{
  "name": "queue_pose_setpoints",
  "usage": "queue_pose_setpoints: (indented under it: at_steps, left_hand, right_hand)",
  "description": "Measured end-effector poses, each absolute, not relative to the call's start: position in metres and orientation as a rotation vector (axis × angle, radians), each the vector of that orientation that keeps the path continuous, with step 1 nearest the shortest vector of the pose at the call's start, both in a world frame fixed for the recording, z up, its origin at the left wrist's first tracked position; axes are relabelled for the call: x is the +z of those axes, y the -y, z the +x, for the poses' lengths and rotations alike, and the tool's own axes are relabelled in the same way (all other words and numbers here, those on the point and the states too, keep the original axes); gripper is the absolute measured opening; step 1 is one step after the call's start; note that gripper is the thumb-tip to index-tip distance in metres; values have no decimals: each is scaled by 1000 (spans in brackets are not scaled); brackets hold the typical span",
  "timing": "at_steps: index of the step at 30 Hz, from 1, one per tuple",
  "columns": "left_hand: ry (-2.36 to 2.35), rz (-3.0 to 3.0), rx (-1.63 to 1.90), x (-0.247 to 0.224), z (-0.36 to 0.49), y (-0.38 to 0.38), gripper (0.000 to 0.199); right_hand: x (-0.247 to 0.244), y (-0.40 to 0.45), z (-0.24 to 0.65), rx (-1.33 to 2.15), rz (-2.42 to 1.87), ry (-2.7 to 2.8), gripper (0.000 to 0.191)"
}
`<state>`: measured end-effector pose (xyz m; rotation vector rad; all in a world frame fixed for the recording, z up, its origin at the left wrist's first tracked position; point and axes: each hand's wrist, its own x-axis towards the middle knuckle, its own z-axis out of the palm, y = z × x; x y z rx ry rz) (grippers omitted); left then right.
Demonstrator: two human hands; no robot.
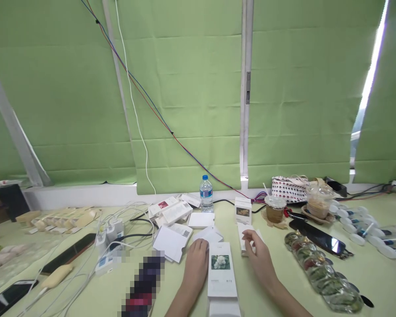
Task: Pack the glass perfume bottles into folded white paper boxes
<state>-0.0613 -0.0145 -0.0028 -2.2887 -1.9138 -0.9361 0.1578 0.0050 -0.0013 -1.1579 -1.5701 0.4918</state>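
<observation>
A long white box (220,275) printed with a white flower picture lies in front of me. My left hand (196,259) rests along its left side, palm down, with the fingers lying forward near some white paper pieces (211,233). To the right of the box, my right hand (258,252) is loosely bent, its fingers apart at a white stack of small cards or boxes (242,233). Whether its fingertips touch the stack is unclear. Behind that stack stands a small white box (243,210) with a brownish picture.
Flat white boxes (173,213) are heaped beyond my left hand, beside a water bottle (206,193). Cables and a power strip (108,251) lie left. On the right are a drink cup (275,210), a black phone (318,237) and a row of clear packs (326,275).
</observation>
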Motion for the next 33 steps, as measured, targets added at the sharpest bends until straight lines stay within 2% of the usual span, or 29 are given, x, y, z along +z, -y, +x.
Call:
queue_pose_setpoints:
  at_steps: [3, 5, 9, 14, 20, 25, 30, 33]
  left_hand:
    - [1879, -2333, -979, 3, -56, 20, 25]
    - [1828, -2415, -1032, 7, -51, 25, 26]
    - [1625, -2681, -1102, 8, -36, 37, 25]
    - [1453, -2836, -1227, 0, -23, 40, 28]
    - [1737, -2669, -1470, 9, -25, 44, 31]
    - [1807, -2636, -1614, 12, -33, 46, 37]
    - [1909, -2600, -1881, 5, -33, 42, 67]
    - [1864, -2567, -2196, 7, -28, 42, 56]
  right_hand:
    - [0, -12, 169, 101, -1361, 1710, 29]
    - [-3, -16, 177, 38, -1506, 1732, 35]
    - [-17, -26, 187, 280, -1633, 1579, 49]
    - [-33, -40, 191, 713, -1404, 1359, 56]
    - [-20, -40, 190, 912, -1175, 1336, 29]
    - [6, -26, 186, 905, -999, 1284, 37]
    - [13, -3, 159, 977, -843, 1318, 37]
    - [13, 9, 146, 1086, -751, 1449, 32]
